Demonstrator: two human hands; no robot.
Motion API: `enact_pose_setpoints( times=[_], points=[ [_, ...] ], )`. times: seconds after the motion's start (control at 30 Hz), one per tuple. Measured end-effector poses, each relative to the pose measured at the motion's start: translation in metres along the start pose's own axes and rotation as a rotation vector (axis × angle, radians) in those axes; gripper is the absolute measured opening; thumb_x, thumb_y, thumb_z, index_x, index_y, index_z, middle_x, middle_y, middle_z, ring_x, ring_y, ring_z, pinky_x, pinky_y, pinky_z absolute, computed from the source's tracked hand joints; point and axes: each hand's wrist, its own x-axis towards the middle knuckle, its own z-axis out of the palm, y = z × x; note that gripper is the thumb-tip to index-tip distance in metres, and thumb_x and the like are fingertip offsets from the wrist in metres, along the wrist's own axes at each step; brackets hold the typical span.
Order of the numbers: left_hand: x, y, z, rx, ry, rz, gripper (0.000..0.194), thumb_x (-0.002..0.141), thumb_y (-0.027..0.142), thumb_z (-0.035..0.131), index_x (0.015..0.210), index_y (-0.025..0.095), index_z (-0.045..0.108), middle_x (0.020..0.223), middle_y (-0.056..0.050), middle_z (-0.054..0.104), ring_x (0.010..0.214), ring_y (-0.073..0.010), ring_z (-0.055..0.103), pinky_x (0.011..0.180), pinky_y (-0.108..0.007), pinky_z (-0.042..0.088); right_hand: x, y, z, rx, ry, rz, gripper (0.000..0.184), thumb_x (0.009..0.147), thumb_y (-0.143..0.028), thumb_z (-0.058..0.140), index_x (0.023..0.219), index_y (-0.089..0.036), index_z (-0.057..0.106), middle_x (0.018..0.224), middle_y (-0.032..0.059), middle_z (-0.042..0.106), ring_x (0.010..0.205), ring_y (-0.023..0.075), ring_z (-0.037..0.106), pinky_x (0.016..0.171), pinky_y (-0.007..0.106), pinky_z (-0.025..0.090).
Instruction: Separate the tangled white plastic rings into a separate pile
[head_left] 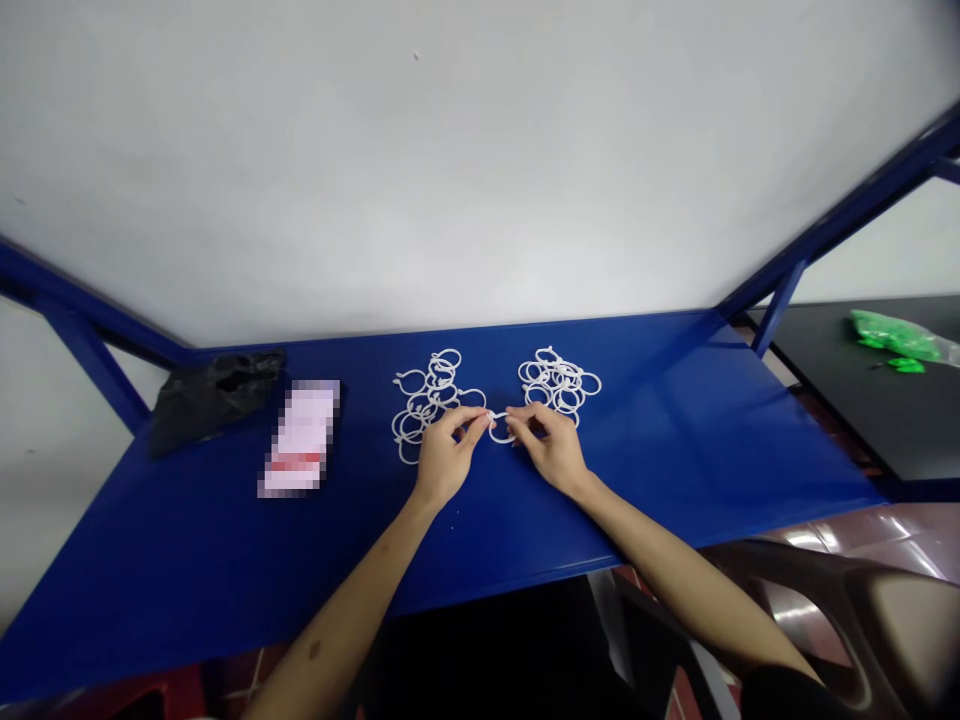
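Between my hands is a white ring (502, 438), thin and plastic-looking, held just above or on the blue table. My left hand (448, 455) pinches its left side, where a small tab or clasp shows. On the opposite side, the thumb and forefinger of my right hand (551, 445) grip the same ring. Behind my left hand lies a loose pile of white rings (427, 390), several with small tabs. A second pile of white rings (556, 378) lies behind my right hand. Whether the held ring's clasp is fastened cannot be made out.
The blue table (660, 420) meets a white wall (480, 180) at the back. To the left are a black plastic bag (217, 395) and a blurred pinkish rectangle (304, 435). A black table (847, 390) with a green-filled bag (896, 335) stands right; a brown chair (817, 570) is nearer.
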Motion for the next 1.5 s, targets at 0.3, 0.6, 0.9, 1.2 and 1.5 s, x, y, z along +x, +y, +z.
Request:
enact_pose_setpoints(
  times=[0.3,0.6,0.9,1.2,1.5],
  points=[
    [-0.006,0.008,0.000,-0.019,0.001,-0.008,0.025,0.092,0.041,0.062,0.101,0.024,0.078,0.099,-0.006,0.077,0.090,-0.0209,0.070,0.078,-0.033,0.056,-0.002,-0.003,0.004,-0.214,0.014,-0.190,0.020,0.099,-0.034,0.058,0.083,-0.023,0.059,0.080,0.0026,0.071,0.067,0.0153,0.067,0.063,0.029,0.054],
    [-0.008,0.001,-0.002,0.034,0.007,0.004,0.024,0.091,0.040,0.065,0.106,0.027,0.079,0.103,-0.005,0.076,0.091,-0.0210,0.070,0.084,-0.036,0.056,-0.006,-0.004,0.005,-0.182,-0.039,-0.230,0.018,0.101,-0.030,0.055,0.084,-0.023,0.058,0.082,0.0030,0.067,0.074,0.0162,0.068,0.069,0.030,0.056],
    [-0.006,-0.001,-0.004,-0.006,0.015,0.069,0.017,0.088,0.031,0.067,0.098,0.025,0.080,0.092,-0.004,0.074,0.088,-0.0192,0.070,0.083,-0.033,0.057,-0.012,-0.013,0.005,-0.168,-0.112,-0.323,0.015,0.102,-0.025,0.052,0.092,-0.021,0.062,0.084,0.0042,0.069,0.080,0.0169,0.070,0.073,0.029,0.056],
    [0.002,0.000,-0.003,0.388,0.029,0.387,0.025,0.094,0.032,0.063,0.117,0.028,0.073,0.101,-0.005,0.074,0.097,-0.0227,0.063,0.092,-0.042,0.054,0.012,-0.025,-0.020,-0.321,0.029,-0.353,0.021,0.102,-0.031,0.051,0.092,-0.023,0.067,0.092,0.0058,0.071,0.083,0.0176,0.070,0.075,0.030,0.057],
    [0.004,-0.008,0.001,0.977,0.082,0.465,0.017,0.092,0.024,0.063,0.105,0.021,0.074,0.128,-0.012,0.065,0.116,-0.0355,0.052,0.098,-0.054,0.042,0.030,0.023,-0.100,-0.787,0.352,0.177,0.019,0.092,-0.030,0.057,0.102,-0.019,0.070,0.094,0.0068,0.070,0.074,0.0188,0.063,0.068,0.032,0.047]
  ],
)
